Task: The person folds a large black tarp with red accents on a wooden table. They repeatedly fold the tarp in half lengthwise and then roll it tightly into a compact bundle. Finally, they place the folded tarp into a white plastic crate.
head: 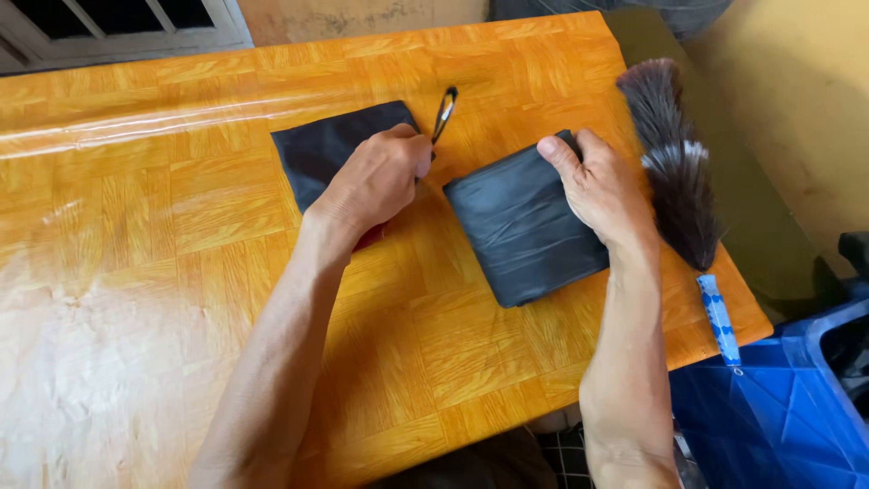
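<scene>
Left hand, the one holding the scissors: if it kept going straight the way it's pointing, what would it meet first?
The left hand points up and right, away from the person. Past the scissors it grips, the line crosses only bare orange table to the far edge. It passes left of the folded black bag; the way looks free.

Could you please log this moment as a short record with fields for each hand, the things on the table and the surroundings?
left hand: the left hand grips scissors, blades pointing away, over a flat dark sheet
right hand: the right hand rests on the far right corner of a folded dark bundle
table: orange wood-pattern tabletop, glossy
beside right hand: feather duster with a blue-and-white handle, lying along the table's right edge
floor side: blue plastic crate at lower right
</scene>
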